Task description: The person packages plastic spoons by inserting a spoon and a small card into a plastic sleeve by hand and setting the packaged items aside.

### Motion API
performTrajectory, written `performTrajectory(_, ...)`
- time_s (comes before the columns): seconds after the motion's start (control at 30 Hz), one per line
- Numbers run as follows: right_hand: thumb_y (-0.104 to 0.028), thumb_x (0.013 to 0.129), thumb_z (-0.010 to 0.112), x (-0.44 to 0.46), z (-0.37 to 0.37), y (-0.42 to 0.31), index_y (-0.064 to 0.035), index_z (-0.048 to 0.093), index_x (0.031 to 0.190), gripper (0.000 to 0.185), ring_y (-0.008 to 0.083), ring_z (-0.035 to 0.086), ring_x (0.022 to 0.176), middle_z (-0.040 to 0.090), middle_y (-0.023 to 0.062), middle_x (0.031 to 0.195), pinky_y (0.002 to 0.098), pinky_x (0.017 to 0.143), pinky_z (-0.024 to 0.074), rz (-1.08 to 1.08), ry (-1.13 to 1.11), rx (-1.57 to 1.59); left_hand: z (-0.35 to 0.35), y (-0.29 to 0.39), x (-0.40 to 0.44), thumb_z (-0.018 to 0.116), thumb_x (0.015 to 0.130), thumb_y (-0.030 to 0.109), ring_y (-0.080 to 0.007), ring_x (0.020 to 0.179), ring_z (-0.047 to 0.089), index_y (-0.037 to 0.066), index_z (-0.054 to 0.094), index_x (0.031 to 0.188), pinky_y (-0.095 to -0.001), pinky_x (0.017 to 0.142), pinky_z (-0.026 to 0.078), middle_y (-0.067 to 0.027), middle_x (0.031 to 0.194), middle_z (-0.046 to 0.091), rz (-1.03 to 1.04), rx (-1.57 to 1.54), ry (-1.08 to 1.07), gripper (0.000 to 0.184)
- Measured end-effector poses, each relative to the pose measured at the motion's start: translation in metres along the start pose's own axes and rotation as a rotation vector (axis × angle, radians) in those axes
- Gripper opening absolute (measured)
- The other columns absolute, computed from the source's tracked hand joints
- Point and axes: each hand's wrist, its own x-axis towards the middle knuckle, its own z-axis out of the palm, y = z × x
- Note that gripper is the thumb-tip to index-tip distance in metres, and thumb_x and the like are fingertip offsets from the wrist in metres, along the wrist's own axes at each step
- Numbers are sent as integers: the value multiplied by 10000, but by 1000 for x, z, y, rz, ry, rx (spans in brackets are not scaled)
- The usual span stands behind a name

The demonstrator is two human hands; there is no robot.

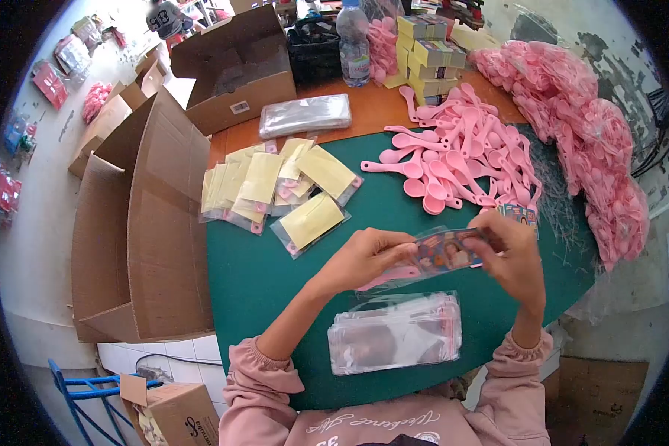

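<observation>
My left hand [368, 259] pinches the left end of a clear plastic bag, with a pink spoon [394, 276] at its lower edge. My right hand [507, 253] grips the right end of a dark printed card [447, 250], which lies in or against the bag between my hands. Below them a stack of clear bags [394, 334] rests on the green table top [275, 297]. Beyond my right hand is a heap of pink spoons [461, 152]. Filled packets with yellow paper [260, 178] lie at the left, near another printed card [519, 214] beside my right hand.
Open cardboard boxes [167, 223] stand along the left edge and back left [234, 63]. A water bottle [353, 44], wrapped clear bags [305, 115] and stacked card bundles [430, 59] stand at the back. Bagged pink spoons [572, 111] line the right. A blue trolley [89, 383] is lower left.
</observation>
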Motion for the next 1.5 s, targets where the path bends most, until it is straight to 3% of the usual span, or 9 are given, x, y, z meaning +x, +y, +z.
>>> performTrajectory(0.13,-68,755,621,6,13,5,-7,507,823,146,117,499,515,533,71,615,275,467,384,116,-315,79,11,5,-3,521,879,237,-206,684,621,32,555,1129,-311,658,467,-137,813,654,161,93,-12,325)
performTrajectory(0.27,-60,681,644,9,36,29,-7,497,801,196,151,534,547,553,94,614,316,522,411,-280,-264,-100,14,10,-5,552,855,275,-244,740,641,101,252,1367,-328,678,470,-153,861,651,22,368,-33,620)
performTrajectory(0.43,-66,662,715,13,31,48,-44,517,712,205,39,464,567,521,-17,622,210,491,358,256,-305,351,-21,5,-5,589,836,274,-204,738,630,98,278,1355,-319,673,475,-127,843,650,-35,481,-205,630)
performTrajectory(0.7,-126,648,766,17,27,55,-36,575,727,225,32,475,588,550,-21,662,187,527,376,479,-205,706,-48,-22,-3,619,816,155,-99,800,575,93,333,1315,-249,694,490,-78,953,597,-43,-74,-208,578)
performTrajectory(0.87,-100,736,679,15,39,79,-5,623,908,204,80,552,641,611,35,774,215,599,456,210,-127,380,-30,-34,-3,607,823,142,-116,835,572,82,326,1311,-248,705,489,-103,1023,565,-35,-125,-142,567)
performTrajectory(0.93,-108,734,678,18,46,62,-5,620,926,225,100,564,668,616,51,793,232,625,462,174,-2,283,-9,-43,-6,580,842,135,-157,868,574,85,285,1329,-261,733,485,-139,1065,540,106,363,543,571)
performTrajectory(1.0,-116,732,677,18,49,45,-5,617,944,247,120,577,695,621,67,811,249,652,467,144,120,185,0,-47,-13,526,877,133,-209,942,563,99,183,1362,-305,775,482,-169,1077,532,8,160,456,595)
performTrajectory(1.07,-128,714,685,17,50,35,-12,607,974,295,180,593,801,613,92,880,289,722,463,-169,-179,165,12,-35,-22,480,897,118,-241,984,558,130,61,1379,-342,799,486,-182,1093,524,-218,-731,259,638)
performTrajectory(1.5,-114,680,663,-5,94,28,-53,546,840,207,260,490,864,488,93,866,364,738,405,-401,-321,-139,12,-34,-39,461,879,18,-216,944,581,248,-63,1388,-352,804,515,-181,1095,525,-246,-548,207,766)
